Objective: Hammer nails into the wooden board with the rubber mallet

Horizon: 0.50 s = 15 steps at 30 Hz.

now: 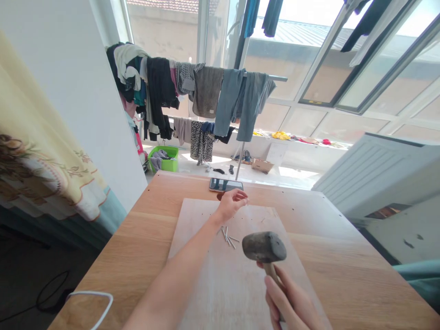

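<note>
My right hand (288,298) is wrapped around the wooden handle of a rubber mallet (264,246), its dark head raised above a pale wooden board (213,284). Near the far edge of that board, my left hand (233,205) is closed in a pinch. A tiny bit of a thin nail seems to show at its fingertips; most of it is hidden by the fingers. Several loose silver nails (228,237) lie in a small pile on the board, between my left forearm and the mallet head. Small dark marks dot the board's far part.
A phone (226,184) lies beyond the board on the wooden table (137,247). At the near left, a white cable (109,300) loops over the table's edge. Past the table stand a laundry rack (280,78) with clothes and a green basket (172,161).
</note>
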{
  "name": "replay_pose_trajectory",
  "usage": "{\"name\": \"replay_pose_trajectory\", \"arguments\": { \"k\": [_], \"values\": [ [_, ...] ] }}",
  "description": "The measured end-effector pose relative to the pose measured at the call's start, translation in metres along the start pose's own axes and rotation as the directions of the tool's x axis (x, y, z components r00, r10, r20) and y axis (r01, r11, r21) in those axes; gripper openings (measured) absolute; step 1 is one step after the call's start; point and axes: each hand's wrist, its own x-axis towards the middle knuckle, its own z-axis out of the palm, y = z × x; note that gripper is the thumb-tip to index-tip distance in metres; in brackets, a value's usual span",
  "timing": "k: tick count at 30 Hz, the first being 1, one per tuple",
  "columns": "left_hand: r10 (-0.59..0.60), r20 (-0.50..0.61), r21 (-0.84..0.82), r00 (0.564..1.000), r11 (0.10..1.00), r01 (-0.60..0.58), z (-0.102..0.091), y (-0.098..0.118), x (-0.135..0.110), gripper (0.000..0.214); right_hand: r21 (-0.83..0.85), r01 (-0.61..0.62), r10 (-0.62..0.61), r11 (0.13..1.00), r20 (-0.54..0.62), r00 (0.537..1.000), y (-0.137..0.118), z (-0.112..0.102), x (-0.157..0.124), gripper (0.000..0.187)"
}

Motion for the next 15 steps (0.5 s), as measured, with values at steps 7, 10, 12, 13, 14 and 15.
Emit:
{"name": "replay_pose_trajectory", "arguments": {
  "k": [7, 10, 12, 13, 14, 15],
  "values": [
    [0.069, 0.147, 0.283, 0.987, 0.953, -0.108, 0.007, -0.009, -0.006, 0.005, -0.122, 0.027, -0.039, 0.992, -0.097, 0.995, 0.007, -0.029, 0.021, 0.043],
    [0.072, 0.208, 0.319, 0.976, 0.938, -0.137, 0.008, -0.01, -0.008, 0.005, -0.141, 0.005, -0.014, 0.99, -0.066, 0.998, 0.013, -0.026, 0.026, 0.047],
    [0.074, 0.242, 0.333, 0.968, 0.93, -0.154, 0.009, -0.01, -0.009, 0.005, -0.131, 0.02, -0.026, 0.991, -0.044, 0.999, 0.017, -0.026, 0.027, 0.046],
    [0.08, 0.256, 0.34, 0.963, 0.926, -0.167, 0.009, -0.011, -0.009, 0.005, -0.119, 0.032, -0.038, 0.992, -0.042, 0.998, 0.019, -0.026, 0.027, 0.045],
    [0.089, 0.268, 0.346, 0.959, 0.92, -0.182, 0.009, -0.011, -0.009, 0.004, -0.109, 0.044, -0.05, 0.993, -0.047, 0.998, 0.022, -0.027, 0.027, 0.045],
    [0.099, 0.278, 0.352, 0.956, 0.915, -0.197, 0.009, -0.012, -0.01, 0.004, -0.1, 0.055, -0.061, 0.993, -0.056, 0.997, 0.023, -0.027, 0.027, 0.044]
  ]
}}
